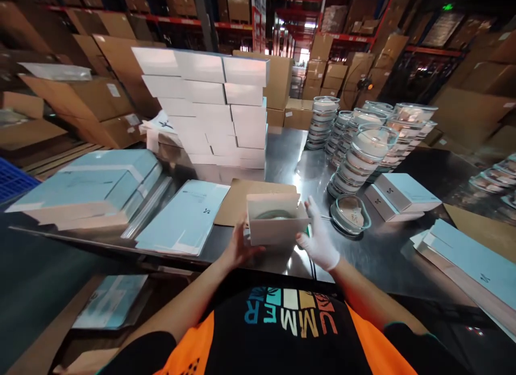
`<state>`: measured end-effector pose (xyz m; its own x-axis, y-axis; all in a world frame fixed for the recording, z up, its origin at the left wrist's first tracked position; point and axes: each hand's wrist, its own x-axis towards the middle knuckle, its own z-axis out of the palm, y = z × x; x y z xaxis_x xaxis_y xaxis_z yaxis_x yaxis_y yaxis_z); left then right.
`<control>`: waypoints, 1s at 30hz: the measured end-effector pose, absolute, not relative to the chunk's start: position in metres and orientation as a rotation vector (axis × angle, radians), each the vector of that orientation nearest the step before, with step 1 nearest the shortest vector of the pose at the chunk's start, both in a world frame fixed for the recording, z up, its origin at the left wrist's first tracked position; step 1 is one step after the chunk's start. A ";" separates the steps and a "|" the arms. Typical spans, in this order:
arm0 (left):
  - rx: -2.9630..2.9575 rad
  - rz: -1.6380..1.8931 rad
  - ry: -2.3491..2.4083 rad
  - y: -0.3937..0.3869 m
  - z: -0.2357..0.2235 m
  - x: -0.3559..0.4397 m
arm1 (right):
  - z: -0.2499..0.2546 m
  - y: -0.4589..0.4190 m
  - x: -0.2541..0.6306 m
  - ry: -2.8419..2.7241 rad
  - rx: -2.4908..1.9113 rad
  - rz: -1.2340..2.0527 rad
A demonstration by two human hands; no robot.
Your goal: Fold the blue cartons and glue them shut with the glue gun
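Observation:
A small white cardboard box (274, 232) stands at the table's near edge with its top flap raised. Inside it shows the rim of a glass container (277, 214); the rest is hidden by the box's front wall. My left hand (241, 247), bare, grips the box's left side, thumb along the lower front. At the right side, my right hand (320, 242) in a white glove holds the box between thumb and fingers. A flat piece of brown cardboard (229, 203) lies behind and partly under the box. To the right rests a lidded glass container (350, 214).
Flat light-blue cartons (185, 216) lie left, beside a bundle of blue cartons (92, 181). A tall wall of white boxes (213, 112) stands behind. Stacked glass containers (355, 160) rise at the right, near closed blue boxes (407, 195) and more flat cartons (471, 262).

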<state>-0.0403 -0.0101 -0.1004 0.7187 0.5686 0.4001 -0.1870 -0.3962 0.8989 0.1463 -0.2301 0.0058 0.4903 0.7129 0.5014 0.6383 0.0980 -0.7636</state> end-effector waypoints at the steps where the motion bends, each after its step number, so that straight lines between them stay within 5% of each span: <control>1: 1.822 0.927 0.282 -0.010 -0.094 -0.042 | -0.005 -0.226 0.139 -1.185 -1.588 0.089; 6: 1.926 1.267 0.048 -0.018 -0.064 -0.035 | -0.012 -0.188 0.112 -0.900 -1.367 0.366; 13: 1.946 1.307 0.157 -0.015 -0.072 -0.037 | 0.006 -0.167 0.123 -0.799 -1.350 0.219; 20: 1.846 1.373 0.370 0.006 -0.054 -0.049 | -0.011 -0.196 0.186 -0.814 -2.445 0.324; 26: 1.737 1.367 0.448 0.009 -0.040 -0.049 | -0.036 -0.206 0.186 -0.728 -2.260 0.396; 30: 1.679 1.342 0.490 0.009 -0.039 -0.048 | -0.018 -0.213 0.164 -0.610 -1.877 -0.010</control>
<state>-0.0482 0.0088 -0.0391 0.3311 0.7602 0.5590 -0.2213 -0.5133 0.8292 0.1643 -0.2135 -0.0180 0.8670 0.4044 0.2911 0.4138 -0.2590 -0.8727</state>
